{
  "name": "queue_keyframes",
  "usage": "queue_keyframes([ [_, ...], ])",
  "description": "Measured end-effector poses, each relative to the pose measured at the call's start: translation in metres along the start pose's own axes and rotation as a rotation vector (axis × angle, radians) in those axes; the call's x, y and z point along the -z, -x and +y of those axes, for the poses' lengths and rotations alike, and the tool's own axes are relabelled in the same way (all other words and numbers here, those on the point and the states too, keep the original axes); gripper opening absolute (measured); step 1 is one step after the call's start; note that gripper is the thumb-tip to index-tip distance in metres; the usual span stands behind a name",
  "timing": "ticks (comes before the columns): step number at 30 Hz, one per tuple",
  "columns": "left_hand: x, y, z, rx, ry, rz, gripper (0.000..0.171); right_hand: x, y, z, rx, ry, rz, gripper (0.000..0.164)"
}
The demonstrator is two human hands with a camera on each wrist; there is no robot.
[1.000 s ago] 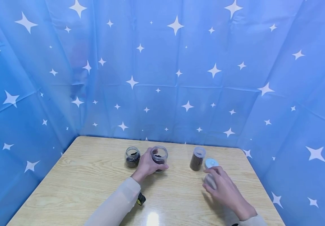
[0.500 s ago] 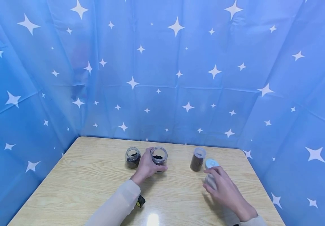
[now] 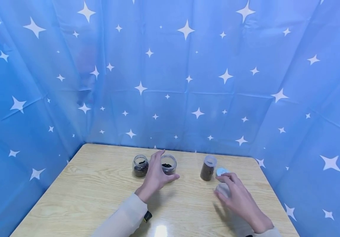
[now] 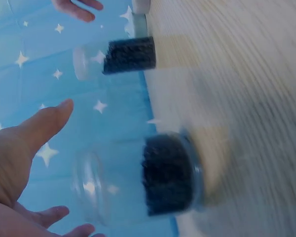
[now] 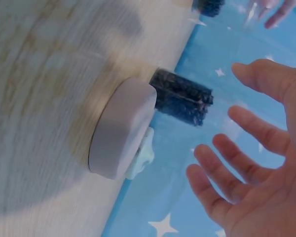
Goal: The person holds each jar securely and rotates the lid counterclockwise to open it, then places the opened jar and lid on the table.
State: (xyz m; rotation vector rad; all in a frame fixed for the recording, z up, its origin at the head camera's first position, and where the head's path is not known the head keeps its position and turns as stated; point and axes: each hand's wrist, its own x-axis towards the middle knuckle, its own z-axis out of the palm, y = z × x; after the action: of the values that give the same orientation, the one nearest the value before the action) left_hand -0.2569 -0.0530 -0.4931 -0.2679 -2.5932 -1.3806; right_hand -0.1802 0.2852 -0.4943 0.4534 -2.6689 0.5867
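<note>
My left hand [image 3: 155, 179] is beside a wide clear glass jar [image 3: 169, 167], fingers spread and thumb apart, as the left wrist view also shows. The jar stands upright without a lid, partly filled with dark bits. Left of it stands a similar small glass jar [image 3: 140, 168] holding dark bits. Over a pale, rounded block-like thing [image 5: 121, 128] hovers my right hand [image 3: 239, 199], its fingers loosely bent and apart from it in the right wrist view. Beyond that block lies a light blue thing [image 5: 141, 154], partly hidden.
A tall clear container [image 3: 207, 169] of dark bits stands between the wide jar and my right hand. All stand on a wooden table [image 3: 99, 184]. A blue star-patterned curtain [image 3: 170, 65] hangs behind its far edge.
My left hand has let go of the wide jar, its fingers drawing off to the left. The right hand has barely moved. The head view tilts slightly.
</note>
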Motion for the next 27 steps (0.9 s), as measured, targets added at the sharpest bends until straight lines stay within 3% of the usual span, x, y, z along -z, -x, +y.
queue_keyframes([
  [4,0.001,0.003,0.021,-0.116,-0.016,0.016,0.12,0.009,-0.004,0.004,0.011,-0.007,0.01,0.043],
  [8,-0.001,0.003,0.043,-0.223,0.011,0.003,0.113,0.019,-0.011,0.01,0.045,0.018,0.08,0.047],
  [14,-0.018,0.003,0.059,-0.282,0.042,-0.045,0.101,0.027,-0.013,0.016,0.055,0.034,0.117,0.054],
  [20,-0.043,0.0,0.06,-0.27,0.056,-0.112,0.093,0.029,-0.011,0.018,0.023,0.037,0.106,0.053],
  [27,-0.067,-0.005,0.053,-0.139,0.06,-0.192,0.095,0.029,-0.012,0.017,0.04,0.043,0.113,0.055],
])
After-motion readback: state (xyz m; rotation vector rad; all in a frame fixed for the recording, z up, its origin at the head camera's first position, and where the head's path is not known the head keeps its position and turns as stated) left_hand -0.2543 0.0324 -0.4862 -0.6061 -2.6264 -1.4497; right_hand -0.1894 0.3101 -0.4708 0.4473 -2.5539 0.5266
